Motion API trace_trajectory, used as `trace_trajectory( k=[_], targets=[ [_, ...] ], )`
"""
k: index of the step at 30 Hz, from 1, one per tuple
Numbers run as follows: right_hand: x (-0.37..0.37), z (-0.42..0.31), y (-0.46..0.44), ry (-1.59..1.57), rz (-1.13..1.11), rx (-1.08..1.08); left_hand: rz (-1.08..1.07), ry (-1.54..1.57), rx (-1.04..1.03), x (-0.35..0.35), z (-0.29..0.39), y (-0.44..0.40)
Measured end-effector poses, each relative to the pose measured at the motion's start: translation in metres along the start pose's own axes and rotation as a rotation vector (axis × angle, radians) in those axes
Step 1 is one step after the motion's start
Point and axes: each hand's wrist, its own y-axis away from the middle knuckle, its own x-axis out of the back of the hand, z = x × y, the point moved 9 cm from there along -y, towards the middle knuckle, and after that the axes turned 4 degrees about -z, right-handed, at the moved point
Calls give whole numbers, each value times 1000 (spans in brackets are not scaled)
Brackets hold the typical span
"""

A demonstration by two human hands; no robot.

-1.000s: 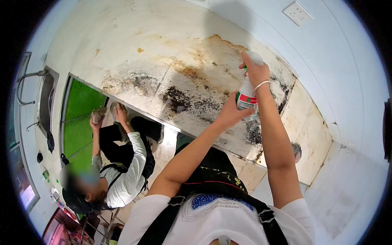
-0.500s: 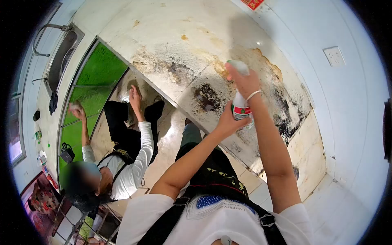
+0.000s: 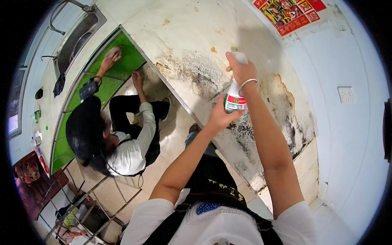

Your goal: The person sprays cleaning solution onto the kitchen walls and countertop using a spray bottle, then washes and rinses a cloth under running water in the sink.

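Observation:
A white spray bottle (image 3: pixel 235 99) with a red and green label is held tilted above the stained pale countertop (image 3: pixel 179 45). My left hand (image 3: pixel 221 114) is closed around the lower part of the bottle. My right hand (image 3: pixel 243 72) wraps the white spray head at the top, and a white band circles that wrist. Beneath the bottle, black mould-like stains (image 3: pixel 243 132) spread over the counter surface. Part of the label is covered by my fingers.
To the left, a crouching co-worker (image 3: pixel 132 147) holds a cloth (image 3: pixel 114 52) against green cabinet panels (image 3: pixel 94 92). A sink (image 3: pixel 77 41) lies beyond. Metal bars (image 3: pixel 92 194) cross the lower left. The right wall has a socket (image 3: pixel 346 95) and a red poster (image 3: pixel 286 14).
My view has shifted, showing more of the poster. Both hands still hold the bottle, now a little farther left in view. The co-worker's cloth hand has moved up along the green panels.

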Motion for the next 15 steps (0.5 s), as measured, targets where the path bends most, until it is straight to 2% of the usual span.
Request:
trace_trajectory(
  k=[2, 5, 8, 10, 12, 13, 15],
  targets=[
    [4, 1, 3, 126, -2, -71, 13, -110, 9, -2, -5, -2],
    [7, 9, 5, 147, 25, -95, 1, -22, 0, -8, -6, -4],
    [10, 0, 13, 48, -67, -93, -2, -20, 14, -15, 2, -1],
    [9, -5, 12, -16, -67, -18, -2, -34, 23, -17, 1, 0],
    [6, -17, -2, -72, -62, 60, -23, 46, -72, -16, 8, -13],
    [5, -19, -10, 2, -56, 50, -36, 44, 0, -13, 6, -18],
    [2, -30, -29, 116, -31, 34, -17, 18, 19, -3, 17, -33]
  ],
)
